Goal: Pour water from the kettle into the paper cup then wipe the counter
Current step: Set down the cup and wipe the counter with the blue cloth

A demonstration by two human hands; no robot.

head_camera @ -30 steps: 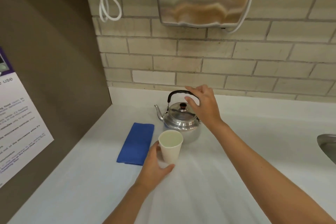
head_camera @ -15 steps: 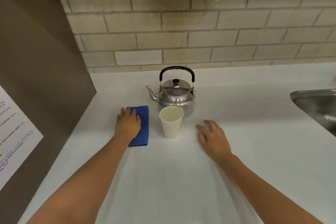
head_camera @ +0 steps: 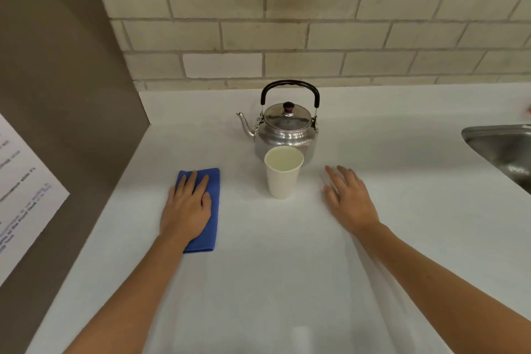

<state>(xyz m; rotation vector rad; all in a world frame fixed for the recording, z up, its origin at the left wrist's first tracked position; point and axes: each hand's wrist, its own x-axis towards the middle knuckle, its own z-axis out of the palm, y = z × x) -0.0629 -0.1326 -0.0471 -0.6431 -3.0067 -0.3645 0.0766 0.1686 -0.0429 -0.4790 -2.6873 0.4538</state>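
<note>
Kettle (head_camera: 287, 126) stood upright at the back of the surface (head_camera: 287, 267), paper cup (head_camera: 283, 172) just before it. Your left hand (head_camera: 186, 207) pressed flat, fingers spread, on the blue cloth (head_camera: 214, 210), seemingly readying to wipe; your right hand (head_camera: 349, 201) rested open, empty.

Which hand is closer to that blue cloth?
Left. The left hand lies flat on the blue cloth, while the right hand rests on the counter beyond the paper cup.
</note>
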